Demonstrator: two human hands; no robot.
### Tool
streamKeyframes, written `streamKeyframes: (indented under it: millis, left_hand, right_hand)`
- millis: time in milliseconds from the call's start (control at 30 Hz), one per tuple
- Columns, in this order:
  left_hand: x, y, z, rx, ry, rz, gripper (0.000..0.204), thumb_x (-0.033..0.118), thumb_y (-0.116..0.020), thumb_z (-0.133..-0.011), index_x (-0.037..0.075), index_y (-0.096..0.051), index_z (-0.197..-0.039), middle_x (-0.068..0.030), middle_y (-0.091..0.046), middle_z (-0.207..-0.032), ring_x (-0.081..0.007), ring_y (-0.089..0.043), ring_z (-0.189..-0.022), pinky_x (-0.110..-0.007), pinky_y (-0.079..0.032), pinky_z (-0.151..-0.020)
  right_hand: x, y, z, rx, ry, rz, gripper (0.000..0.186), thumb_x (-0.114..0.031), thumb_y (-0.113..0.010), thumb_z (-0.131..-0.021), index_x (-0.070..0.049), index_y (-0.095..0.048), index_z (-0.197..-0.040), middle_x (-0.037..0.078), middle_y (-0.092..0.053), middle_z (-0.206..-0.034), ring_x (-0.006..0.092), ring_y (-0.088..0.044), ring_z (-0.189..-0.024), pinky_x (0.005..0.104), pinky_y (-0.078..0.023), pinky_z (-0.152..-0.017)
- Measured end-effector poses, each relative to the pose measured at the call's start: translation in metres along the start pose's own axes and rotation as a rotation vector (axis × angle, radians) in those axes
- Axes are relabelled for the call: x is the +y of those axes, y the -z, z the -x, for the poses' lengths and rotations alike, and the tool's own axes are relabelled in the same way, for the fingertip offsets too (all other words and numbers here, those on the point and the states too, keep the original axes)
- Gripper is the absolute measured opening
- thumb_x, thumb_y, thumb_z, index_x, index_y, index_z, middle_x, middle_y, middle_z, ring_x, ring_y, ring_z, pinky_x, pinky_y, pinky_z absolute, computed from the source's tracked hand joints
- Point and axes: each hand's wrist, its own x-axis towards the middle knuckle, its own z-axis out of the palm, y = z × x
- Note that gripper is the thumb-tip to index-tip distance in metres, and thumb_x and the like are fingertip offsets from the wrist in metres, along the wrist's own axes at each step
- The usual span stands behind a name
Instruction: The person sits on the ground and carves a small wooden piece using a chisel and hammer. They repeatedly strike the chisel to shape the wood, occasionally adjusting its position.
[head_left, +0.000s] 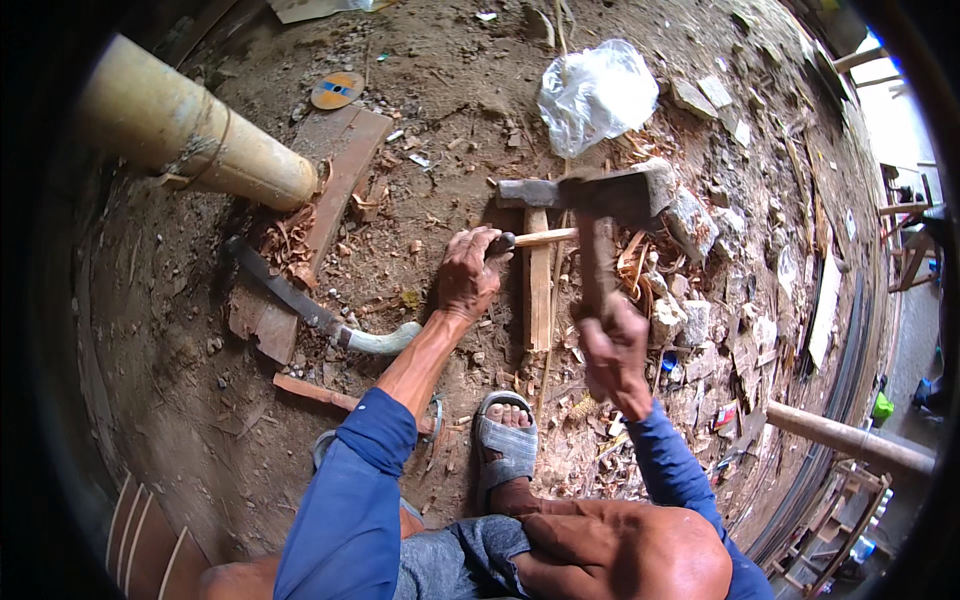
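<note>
My right hand (pixel 614 345) is closed round the wooden handle of an axe (pixel 597 262). Its broad dark head (pixel 618 200) is raised, slightly blurred, over stones and chips. My left hand (pixel 470 275) grips the dark end of a short pale wooden stick (pixel 546 237), which points toward the axe handle; what the fingers cover is hidden. Beneath the stick lies a squared length of wood (pixel 538 290), with a dark metal head (pixel 526 193) at its far end. Left of my left forearm, a curved knife (pixel 290 300) with a pale handle (pixel 385 340) rests on the ground.
A thick bamboo post (pixel 215 135) stands at the upper left beside a flat board (pixel 350 170). Beyond the axe lie a clear plastic bag (pixel 598 95) and several stones (pixel 690 222). Wood shavings (pixel 290 245) litter the dirt. My sandalled foot (pixel 507 440) is close by.
</note>
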Motion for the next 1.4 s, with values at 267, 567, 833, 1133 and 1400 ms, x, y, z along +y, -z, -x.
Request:
streamKeyframes:
  millis: [267, 567, 833, 1133, 1400]
  left_hand:
    - [-0.007, -0.002, 0.002, 0.016, -0.065, -0.087, 0.036, 0.02, -0.075, -0.087, 0.005, -0.064, -0.117, -0.0145, -0.071, -0.116, -0.0343, -0.066, -0.11, -0.05, -0.043, -0.109]
    - [-0.014, 0.008, 0.003, 0.006, -0.071, -0.078, 0.033, 0.018, -0.075, -0.086, 0.007, -0.065, -0.116, -0.0151, -0.071, -0.115, -0.0307, -0.066, -0.113, -0.05, -0.043, -0.108]
    - [0.008, 0.013, -0.007, -0.032, -0.121, -0.093, 0.03, 0.012, -0.077, -0.079, 0.006, -0.064, -0.106, -0.0116, -0.071, -0.094, -0.0297, -0.068, -0.094, -0.046, -0.047, -0.098]
    - [0.01, 0.014, -0.017, -0.094, -0.16, -0.189, 0.038, 0.015, -0.082, -0.073, 0.002, -0.069, -0.107, -0.0169, -0.072, -0.086, -0.0326, -0.068, -0.08, -0.044, -0.051, -0.089]
    - [0.025, 0.023, -0.035, -0.128, -0.286, -0.318, 0.007, 0.009, -0.065, -0.079, 0.006, -0.06, -0.083, -0.0126, -0.064, -0.069, -0.0288, -0.065, -0.07, -0.042, -0.05, -0.073]
  right_hand:
    - [-0.083, 0.036, -0.034, 0.694, 0.364, -0.385, 0.021, -0.02, -0.055, -0.099, 0.001, -0.053, -0.104, 0.011, -0.06, -0.073, 0.0182, -0.058, -0.059, 0.0346, -0.053, -0.054]
    - [0.046, -0.03, 0.026, -0.107, -0.026, 0.213, 0.023, -0.018, -0.068, -0.091, -0.002, -0.052, -0.09, 0.012, -0.06, -0.067, 0.0213, -0.06, -0.056, 0.0385, -0.05, -0.047]
    - [0.006, 0.018, 0.005, -0.175, -0.277, -0.05, 0.029, -0.022, -0.066, -0.076, -0.001, -0.064, -0.094, 0.005, -0.064, -0.075, 0.0147, -0.058, -0.063, 0.0314, -0.05, -0.057]
    - [0.027, -0.003, 0.023, 0.246, 0.169, 0.393, 0.037, -0.025, -0.078, -0.088, 0.0, -0.059, -0.107, 0.017, -0.061, -0.082, 0.0319, -0.063, -0.065, 0.0429, -0.049, -0.059]
    - [0.06, -0.015, 0.002, -0.127, 0.075, 0.75, 0.022, -0.018, -0.057, -0.094, 0.001, -0.049, -0.101, 0.024, -0.062, -0.083, 0.0428, -0.065, -0.069, 0.0528, -0.051, -0.061]
